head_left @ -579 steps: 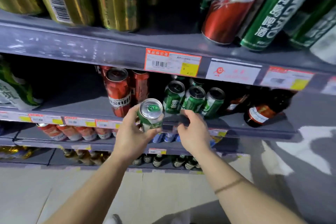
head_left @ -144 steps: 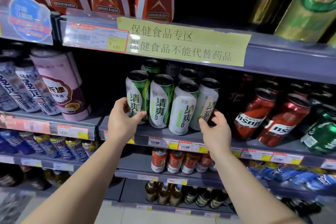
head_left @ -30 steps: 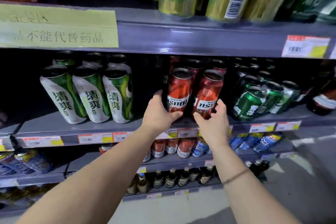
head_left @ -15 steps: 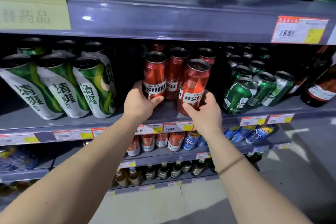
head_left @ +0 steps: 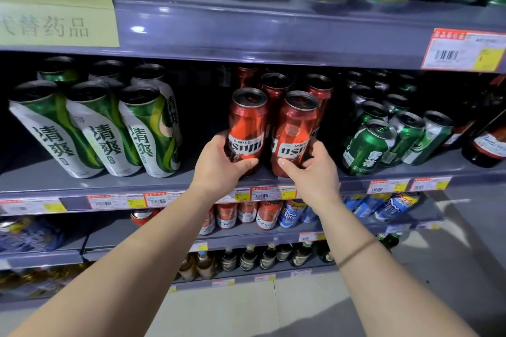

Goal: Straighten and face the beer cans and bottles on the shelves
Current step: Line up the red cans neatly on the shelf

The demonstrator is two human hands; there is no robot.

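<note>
The middle shelf is the reference here. On it, at the far left, the tall green-and-white cans stand in an even front row with their labels out, so that group looks done. To the right of centre, the short green cans sit staggered and turned at mixed angles, and the brown bottles at the far right end are half out of view; both seem to need attention yet. The shelves below hold more cans and bottles, too small to judge.

At the shelf's centre front stand two red cans side by side. The left hand wraps the base of the left red can, thumb across its front. The right hand grips the base of the right red can likewise. Both labels face roughly forward, so this pair is probably nearly squared.
</note>
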